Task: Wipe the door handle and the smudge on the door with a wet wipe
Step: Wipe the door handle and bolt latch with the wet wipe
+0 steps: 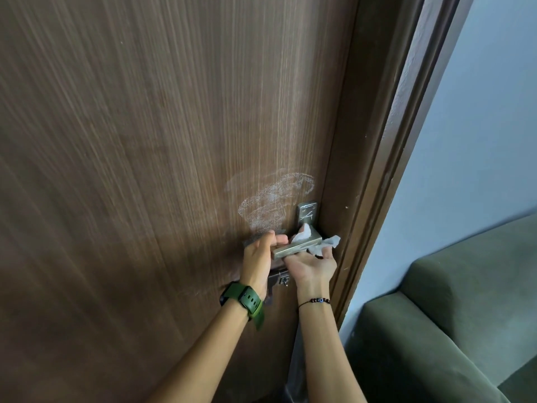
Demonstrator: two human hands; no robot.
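Fingers (277,239) of the left hand (258,257) curl round the free end of the door handle (296,248) and hold it, while the right hand (312,266) comes up from beneath with its fingers bent round the wet wipe (328,242), which is bunched over and under the lever close to its metal backplate (306,213). Part of the wipe shows white above the lever, the rest trails out to the right of the right fingers. Just above both hands, on the brown door (145,141), lies the smudge (273,199), a chalky white patch not yet wiped. To do this step well, I judge the left hand should keep the lever steady so it does not dip, and the right should draw the wipe along the whole bar, top, underside and edges, turning to a clean fold before moving up to the smudge. White marks on the backplate likely want a pass too. A green sofa (450,315) stands well to the right.
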